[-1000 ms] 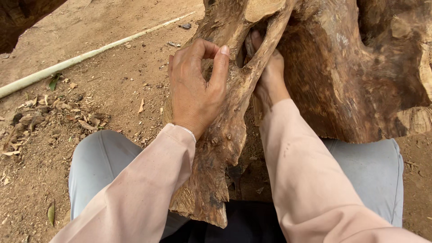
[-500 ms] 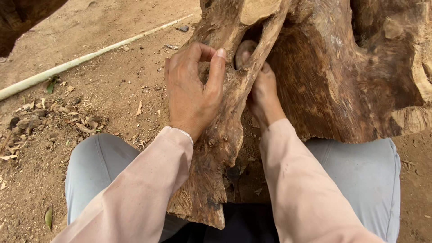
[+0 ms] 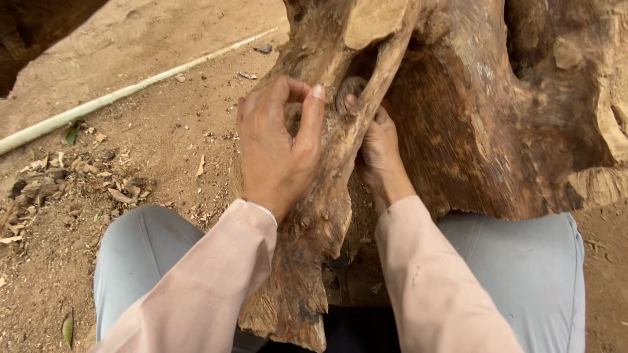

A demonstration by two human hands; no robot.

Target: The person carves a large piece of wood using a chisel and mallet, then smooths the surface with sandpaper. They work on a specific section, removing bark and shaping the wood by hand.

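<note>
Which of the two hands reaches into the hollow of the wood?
The right hand: its fingertips go into the driftwood's hollow, while the left hand grips the outer limb.

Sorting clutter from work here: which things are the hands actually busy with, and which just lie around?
In hand:
- gnarled wood piece, gripped by the left hand
- its hollow, where the right hand reaches

Lying about:
- white pipe on the dirt
- dry leaves
- wood chips

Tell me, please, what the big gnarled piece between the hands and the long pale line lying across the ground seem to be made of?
The gnarled piece looks like raw, weathered wood: brown, rough grain, cracks, no varnish. The left hand grips its narrow limb; the right hand reaches into a hollow. The pale line looks like a smooth plastic pipe, though that is uncertain.
</note>
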